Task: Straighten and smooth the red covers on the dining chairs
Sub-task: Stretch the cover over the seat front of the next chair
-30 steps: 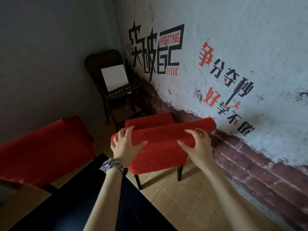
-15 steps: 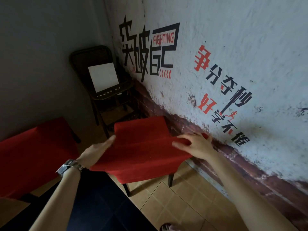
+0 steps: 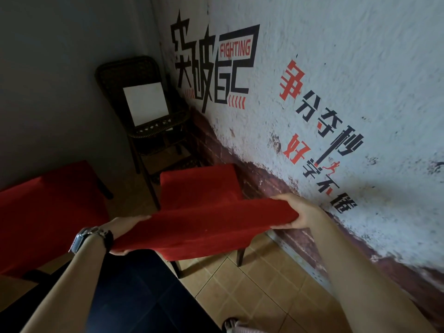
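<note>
Head view: left hand (image 3: pixel 125 225), right hand (image 3: pixel 300 212) pinch plush red cover (image 3: pixel 204 227)

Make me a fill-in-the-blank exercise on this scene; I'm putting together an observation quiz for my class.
1. The left hand and right hand grip opposite ends of a chair cover whose colour is ____.
2. The wristwatch is worn on the ____ wrist.
3. Propped on the dark wicker chair in the corner is a square panel whose colour is ____.
4. The English word painted on the wall reads ____.

Missing words: red; left; white; FIGHTING.
</note>
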Demonstrator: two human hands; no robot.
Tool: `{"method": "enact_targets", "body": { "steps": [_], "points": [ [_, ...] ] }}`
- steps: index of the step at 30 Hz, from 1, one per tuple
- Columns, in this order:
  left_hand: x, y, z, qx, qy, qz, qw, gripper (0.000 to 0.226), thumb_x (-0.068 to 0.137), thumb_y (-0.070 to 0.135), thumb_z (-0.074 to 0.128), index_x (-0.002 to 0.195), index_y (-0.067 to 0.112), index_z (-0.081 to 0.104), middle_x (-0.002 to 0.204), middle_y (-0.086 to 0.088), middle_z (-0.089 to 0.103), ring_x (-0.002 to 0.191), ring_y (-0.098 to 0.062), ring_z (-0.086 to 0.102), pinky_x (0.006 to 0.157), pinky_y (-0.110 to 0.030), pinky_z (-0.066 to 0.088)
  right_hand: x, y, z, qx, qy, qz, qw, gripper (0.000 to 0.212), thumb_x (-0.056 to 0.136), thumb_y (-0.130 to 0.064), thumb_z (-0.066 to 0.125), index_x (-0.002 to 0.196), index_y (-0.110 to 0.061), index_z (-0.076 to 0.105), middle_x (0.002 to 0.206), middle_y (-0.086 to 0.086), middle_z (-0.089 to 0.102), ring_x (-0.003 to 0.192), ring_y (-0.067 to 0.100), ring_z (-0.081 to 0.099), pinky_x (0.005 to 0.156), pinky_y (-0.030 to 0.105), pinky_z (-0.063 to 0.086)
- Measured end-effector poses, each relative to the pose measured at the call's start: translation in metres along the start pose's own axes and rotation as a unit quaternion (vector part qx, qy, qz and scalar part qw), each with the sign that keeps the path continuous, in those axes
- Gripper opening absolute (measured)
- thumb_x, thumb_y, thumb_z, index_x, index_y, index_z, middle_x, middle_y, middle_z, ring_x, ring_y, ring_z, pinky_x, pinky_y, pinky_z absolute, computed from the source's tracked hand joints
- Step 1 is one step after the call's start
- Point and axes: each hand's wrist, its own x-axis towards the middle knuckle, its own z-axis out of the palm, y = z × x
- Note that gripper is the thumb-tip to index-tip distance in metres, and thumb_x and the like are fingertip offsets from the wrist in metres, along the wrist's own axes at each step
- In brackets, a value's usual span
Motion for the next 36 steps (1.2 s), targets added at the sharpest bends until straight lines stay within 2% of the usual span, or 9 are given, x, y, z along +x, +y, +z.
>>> {"method": "enact_targets", "body": {
  "steps": [2, 4, 9, 13, 17, 21, 25, 30, 36],
  "points": [
    [-0.004, -0.006, 0.003, -0.010, -0.001, 0.017, 1.000, 0.054, 0.075, 0.052, 0.072, 0.108, 0.009, 0.065, 0.111, -0.013, 0.067, 0.109, -0.033, 0.062, 0.094, -0.040, 0.051, 0.001, 0.003, -0.003, -0.021, -0.008, -0.004, 1.000, 0.032, 0.082, -0.017, 0.070, 0.109, -0.005, 0.057, 0.104, 0.022, 0.057, 0.094, 0.038, 0.062, 0.059, 0.043, 0.057],
    [-0.011, -0.013, 0.008, -0.025, -0.005, 0.032, 0.999, 0.043, 0.082, 0.044, 0.069, 0.107, 0.010, 0.066, 0.102, -0.009, 0.067, 0.099, -0.028, 0.063, 0.097, -0.036, 0.046, 0.002, 0.010, -0.005, -0.035, -0.003, -0.015, 0.999, 0.023, 0.083, -0.014, 0.067, 0.103, -0.004, 0.059, 0.101, 0.022, 0.058, 0.092, 0.037, 0.063, 0.057, 0.040, 0.057],
    [-0.031, -0.030, 0.021, -0.057, -0.012, 0.041, 0.997, 0.027, 0.088, 0.036, 0.065, 0.097, 0.010, 0.066, 0.083, -0.008, 0.064, 0.070, -0.020, 0.062, 0.057, -0.026, 0.046, -0.005, 0.035, -0.009, -0.039, 0.025, -0.036, 0.998, 0.020, 0.085, -0.010, 0.063, 0.102, -0.004, 0.057, 0.103, 0.022, 0.055, 0.092, 0.036, 0.060, 0.050, 0.036, 0.055],
    [-0.039, -0.048, 0.027, -0.053, -0.018, 0.071, 0.996, 0.032, 0.090, 0.037, 0.062, 0.111, 0.013, 0.065, 0.107, -0.007, 0.065, 0.098, -0.024, 0.063, 0.089, -0.033, 0.049, -0.017, 0.055, -0.012, -0.039, 0.039, -0.048, 0.997, 0.013, 0.088, -0.012, 0.059, 0.100, -0.007, 0.063, 0.099, 0.021, 0.059, 0.088, 0.034, 0.061, 0.048, 0.035, 0.055],
    [-0.052, -0.071, 0.026, -0.120, -0.073, -0.013, 0.990, 0.042, 0.084, 0.039, 0.070, 0.109, 0.006, 0.062, 0.074, -0.007, 0.063, 0.059, -0.019, 0.063, 0.051, -0.024, 0.050, -0.028, 0.077, -0.012, -0.039, 0.059, -0.065, 0.995, 0.019, 0.090, -0.014, 0.059, 0.106, -0.012, 0.068, 0.113, 0.021, 0.060, 0.101, 0.035, 0.060, 0.052, 0.037, 0.055],
    [-0.061, -0.098, 0.028, -0.096, -0.035, 0.024, 0.994, 0.039, 0.086, 0.037, 0.068, 0.110, 0.007, 0.065, 0.095, -0.011, 0.068, 0.086, -0.026, 0.066, 0.078, -0.033, 0.053, -0.043, 0.103, -0.008, -0.017, 0.070, -0.074, 0.995, 0.021, 0.088, -0.013, 0.062, 0.108, -0.012, 0.070, 0.120, 0.023, 0.059, 0.108, 0.039, 0.059, 0.059, 0.041, 0.056],
    [-0.078, -0.130, 0.033, -0.088, -0.027, 0.057, 0.994, 0.025, 0.090, 0.036, 0.063, 0.102, 0.015, 0.068, 0.088, -0.005, 0.069, 0.077, -0.020, 0.065, 0.066, -0.028, 0.051, -0.063, 0.133, -0.003, -0.016, 0.073, -0.091, 0.993, 0.024, 0.090, -0.010, 0.058, 0.111, -0.011, 0.070, 0.117, 0.021, 0.062, 0.097, 0.035, 0.062, 0.059, 0.038, 0.054],
    [-0.096, -0.179, 0.035, -0.086, -0.023, 0.094, 0.992, 0.034, 0.094, 0.031, 0.056, 0.124, 0.015, 0.060, 0.123, -0.012, 0.061, 0.115, -0.030, 0.057, 0.108, -0.043, 0.039, -0.084, 0.171, 0.006, -0.015, 0.084, -0.121, 0.989, 0.029, 0.087, -0.006, 0.058, 0.113, -0.011, 0.070, 0.109, 0.019, 0.067, 0.085, 0.031, 0.064, 0.060, 0.038, 0.053],
    [-0.114, -0.207, 0.044, -0.117, 0.018, 0.089, 0.989, 0.037, 0.094, 0.026, 0.058, 0.125, 0.006, 0.059, 0.124, -0.018, 0.060, 0.110, -0.032, 0.058, 0.103, -0.038, 0.042, -0.095, 0.201, 0.008, -0.010, 0.086, -0.137, 0.987, 0.029, 0.088, -0.006, 0.057, 0.114, -0.011, 0.070, 0.119, 0.021, 0.063, 0.109, 0.038, 0.059, 0.074, 0.044, 0.055]
  ]
}}
